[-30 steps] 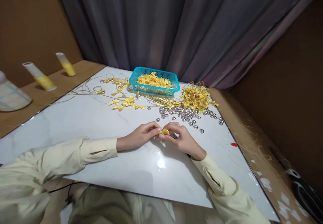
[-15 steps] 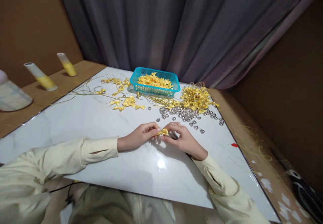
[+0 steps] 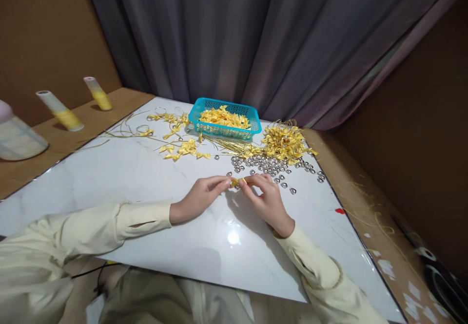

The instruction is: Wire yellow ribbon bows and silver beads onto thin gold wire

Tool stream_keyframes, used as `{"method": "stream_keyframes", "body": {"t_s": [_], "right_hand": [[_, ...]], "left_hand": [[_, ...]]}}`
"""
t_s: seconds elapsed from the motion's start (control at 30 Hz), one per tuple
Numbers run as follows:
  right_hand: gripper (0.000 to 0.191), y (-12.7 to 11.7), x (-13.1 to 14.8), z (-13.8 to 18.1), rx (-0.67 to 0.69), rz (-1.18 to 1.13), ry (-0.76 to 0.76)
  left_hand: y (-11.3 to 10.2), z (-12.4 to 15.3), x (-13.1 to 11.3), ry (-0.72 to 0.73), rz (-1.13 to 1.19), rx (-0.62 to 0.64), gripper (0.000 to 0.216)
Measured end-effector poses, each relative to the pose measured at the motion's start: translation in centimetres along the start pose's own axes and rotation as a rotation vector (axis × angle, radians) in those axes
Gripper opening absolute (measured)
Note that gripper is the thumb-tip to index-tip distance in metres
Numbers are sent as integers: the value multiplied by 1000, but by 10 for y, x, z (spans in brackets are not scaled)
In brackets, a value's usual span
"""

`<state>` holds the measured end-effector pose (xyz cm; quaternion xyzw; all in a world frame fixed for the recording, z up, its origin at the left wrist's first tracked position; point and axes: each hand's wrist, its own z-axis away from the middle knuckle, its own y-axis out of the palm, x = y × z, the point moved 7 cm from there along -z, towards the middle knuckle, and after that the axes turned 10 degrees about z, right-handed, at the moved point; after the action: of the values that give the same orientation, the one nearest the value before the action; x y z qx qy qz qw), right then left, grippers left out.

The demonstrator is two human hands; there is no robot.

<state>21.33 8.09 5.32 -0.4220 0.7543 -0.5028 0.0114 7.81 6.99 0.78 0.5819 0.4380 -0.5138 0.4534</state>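
My left hand [image 3: 202, 197] and my right hand [image 3: 265, 199] meet over the white marble board [image 3: 127, 178], fingertips pinched together on a small yellow ribbon bow [image 3: 236, 182]. Both wear cream sleeves. Just beyond my fingers lies a scatter of small silver heart-shaped pieces [image 3: 268, 165]. Behind them sits a heap of yellow bows on gold wire [image 3: 285, 141]. A turquoise basket [image 3: 226, 129] filled with yellow bows stands at the board's far edge.
Loose yellow bows [image 3: 183, 148] and gold wire loops [image 3: 146, 126] lie at the far left of the board. Two thread cones [image 3: 60, 110] [image 3: 97, 93] stand on the wooden bench to the left. Grey curtain hangs behind. Black scissors [image 3: 438, 275] lie at the lower right.
My right hand has lifted and turned upward, drawing the bow slightly up and away from the board. The left hand has stayed almost still.
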Motion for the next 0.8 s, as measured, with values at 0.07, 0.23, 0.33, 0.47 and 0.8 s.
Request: {"method": "stream_keyframes", "body": {"t_s": [0.07,0.23,0.33,0.47,0.8], "right_hand": [[15,3,7,2,-12,60,-74],[13,14,25,7,67,194,-251],[12,16,27,8,71,264,-283],[14,19,22,8,105,296,-260],[17,40,-5,12,322,-324,250]], "left_hand": [[10,3,5,-122,193,88,42],[15,6,13,-343,495,52,41],[14,5,16,-371,497,47,39],[13,1,21,-347,499,74,36],[7,-6,9,-77,232,132,34]]}}
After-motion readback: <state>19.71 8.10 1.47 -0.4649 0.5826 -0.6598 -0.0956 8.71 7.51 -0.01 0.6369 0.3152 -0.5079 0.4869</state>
